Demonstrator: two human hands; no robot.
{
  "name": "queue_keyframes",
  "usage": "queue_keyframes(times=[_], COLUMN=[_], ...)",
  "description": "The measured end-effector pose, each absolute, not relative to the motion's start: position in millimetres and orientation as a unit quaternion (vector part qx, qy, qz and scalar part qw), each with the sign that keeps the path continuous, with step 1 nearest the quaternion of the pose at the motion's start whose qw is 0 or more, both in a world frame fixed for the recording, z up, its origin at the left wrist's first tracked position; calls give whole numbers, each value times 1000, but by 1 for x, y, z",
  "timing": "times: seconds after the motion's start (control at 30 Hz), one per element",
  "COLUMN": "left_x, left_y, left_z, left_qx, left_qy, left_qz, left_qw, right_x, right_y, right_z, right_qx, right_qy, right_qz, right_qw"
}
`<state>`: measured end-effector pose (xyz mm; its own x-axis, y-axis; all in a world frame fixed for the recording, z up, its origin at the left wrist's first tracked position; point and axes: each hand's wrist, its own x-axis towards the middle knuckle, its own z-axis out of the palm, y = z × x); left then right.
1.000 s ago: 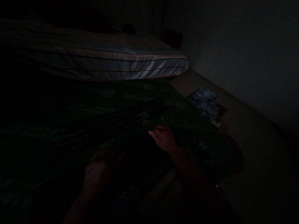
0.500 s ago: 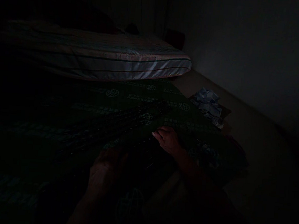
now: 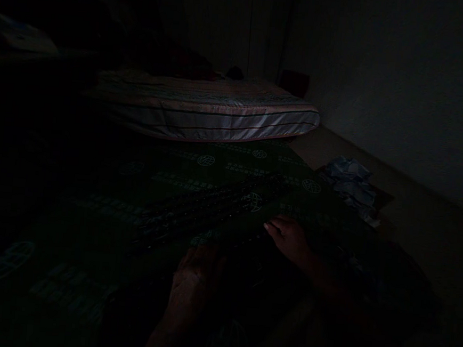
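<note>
The room is very dark. My left hand [image 3: 193, 277] rests low, back upward, on dark material over a green printed sheet [image 3: 176, 164]; shadow swallows its fingers. Farther right, my right hand [image 3: 288, 239] has its thumb and fingers drawn together at the edge of the same dark material. What it pinches is too dark to name. A row of small shiny specks runs between the two hands. Just beyond them lies a bundle of long, dark strands [image 3: 208, 206] with shiny specks, stretched slantwise across the sheet.
A mattress with a striped cover [image 3: 227, 122] lies behind the green sheet. To the right, a crumpled pale blue cloth or wrapper [image 3: 351, 177] is on the floor, near a bare wall [image 3: 402, 90]. The left side is mostly black.
My view has swung left and up, so everything sits farther right and lower. Both hands keep nearly the same places on the dark material.
</note>
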<state>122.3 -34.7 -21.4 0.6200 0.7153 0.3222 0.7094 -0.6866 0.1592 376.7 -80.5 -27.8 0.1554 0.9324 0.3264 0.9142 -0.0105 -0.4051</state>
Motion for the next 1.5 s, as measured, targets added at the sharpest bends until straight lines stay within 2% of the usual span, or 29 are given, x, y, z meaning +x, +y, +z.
queue_keyframes(times=[0.17, 0.33, 0.6, 0.87, 1.5], left_x=[121, 120, 117, 114, 114], left_y=[-36, -37, -41, -42, -44], left_z=[-21, -25, -24, -19, -19], left_qx=[899, 889, 888, 890, 888], left_qy=[398, 410, 408, 405, 407], left_qz=[184, 197, 205, 203, 206], left_qw=[19, 51, 49, 50, 50], right_x=[379, 391, 423, 439, 447], right_y=[-71, -43, 51, 123, 157], right_z=[-15, 1, 16, 5, -3], right_qx=[-737, -726, -717, -703, -675], right_qy=[-641, -661, -680, -706, -733], right_qz=[58, 54, 9, 9, 82], right_qw=[206, 182, 152, 87, -15])
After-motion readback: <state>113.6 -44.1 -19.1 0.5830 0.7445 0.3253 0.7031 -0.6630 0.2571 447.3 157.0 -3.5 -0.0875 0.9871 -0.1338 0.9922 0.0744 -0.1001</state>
